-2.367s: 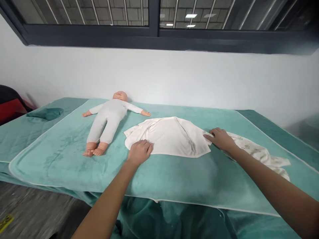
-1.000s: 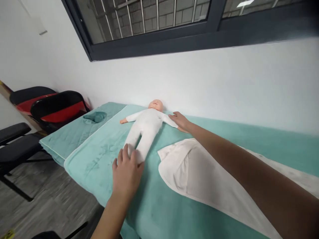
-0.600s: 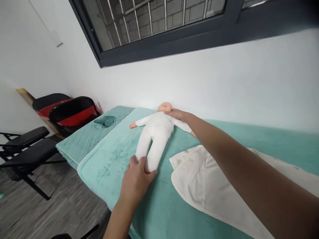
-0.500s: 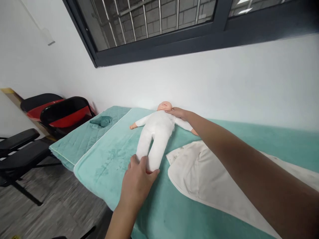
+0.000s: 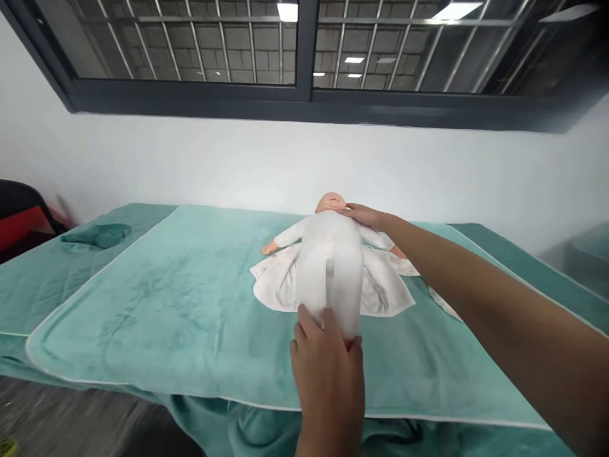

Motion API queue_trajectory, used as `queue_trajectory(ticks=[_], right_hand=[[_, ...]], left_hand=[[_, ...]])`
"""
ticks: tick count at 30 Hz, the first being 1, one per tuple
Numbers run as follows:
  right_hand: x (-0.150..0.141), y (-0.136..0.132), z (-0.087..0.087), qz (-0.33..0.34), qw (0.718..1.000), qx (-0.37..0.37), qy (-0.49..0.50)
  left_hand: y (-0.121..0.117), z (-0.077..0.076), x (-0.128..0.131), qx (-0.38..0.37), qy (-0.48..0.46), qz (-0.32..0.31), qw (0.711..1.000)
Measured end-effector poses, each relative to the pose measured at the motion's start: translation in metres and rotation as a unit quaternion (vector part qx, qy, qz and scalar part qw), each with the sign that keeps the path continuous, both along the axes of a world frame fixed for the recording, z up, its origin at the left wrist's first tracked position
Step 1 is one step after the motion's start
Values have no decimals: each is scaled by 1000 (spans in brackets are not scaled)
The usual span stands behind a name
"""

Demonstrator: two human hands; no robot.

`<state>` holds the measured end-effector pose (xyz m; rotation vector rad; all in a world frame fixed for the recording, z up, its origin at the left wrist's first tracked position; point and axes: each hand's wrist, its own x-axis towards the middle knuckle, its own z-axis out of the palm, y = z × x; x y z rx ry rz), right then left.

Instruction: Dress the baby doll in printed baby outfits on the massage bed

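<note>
A baby doll (image 5: 332,247) in a white bodysuit is face up, its head toward the wall and its legs toward me. My left hand (image 5: 327,355) is closed around the lower legs, with the feet mostly hidden by it. At the doll's neck and shoulder is my right hand (image 5: 364,216), its fingers tucked in under the chin side. Beneath the doll a white garment (image 5: 387,289) is spread out, showing on both sides of the body. The doll's arms stretch out to either side; my right forearm partly covers one small hand.
A light green plush blanket (image 5: 190,304) covers the bed, over a darker quilted cover (image 5: 28,285) with a face hole (image 5: 98,235) at the left. The white wall (image 5: 214,158) and a barred window stand behind. A black and red chair (image 5: 23,219) is at far left.
The doll has moved right, from beside the white garment to over it, carried by both hands. My view has turned to the right.
</note>
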<state>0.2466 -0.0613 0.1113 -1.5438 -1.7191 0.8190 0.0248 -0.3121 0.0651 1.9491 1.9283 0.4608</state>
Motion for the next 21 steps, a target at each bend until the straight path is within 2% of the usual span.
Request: queue_trajectory(ticks=[3, 6, 10, 13, 15, 17, 19, 21], right_hand=[[28, -20, -11, 33, 997, -56, 47], [41, -27, -22, 59, 993, -82, 54], [37, -24, -36, 80, 995, -60, -30], [34, -15, -36, 64, 986, -35, -153], [36, -7, -30, 34, 958, -33, -284], [38, 1, -20, -2, 916, -26, -401], [33, 9, -11, -21, 880, 12, -474], [16, 15, -9, -14, 872, 70, -484]], left_hand=[[-19, -11, 26, 2, -17, -14, 1000], [-23, -27, 47, 6, -6, -11, 1000], [-19, -51, 68, -10, 18, 22, 1000], [-21, -63, 72, 3, 27, 38, 999], [-23, -68, 65, 22, 19, 31, 999], [-19, -70, 48, 43, -6, 14, 999], [-2, -71, 23, 68, -43, -13, 997], [29, -72, -3, 117, -63, -39, 990]])
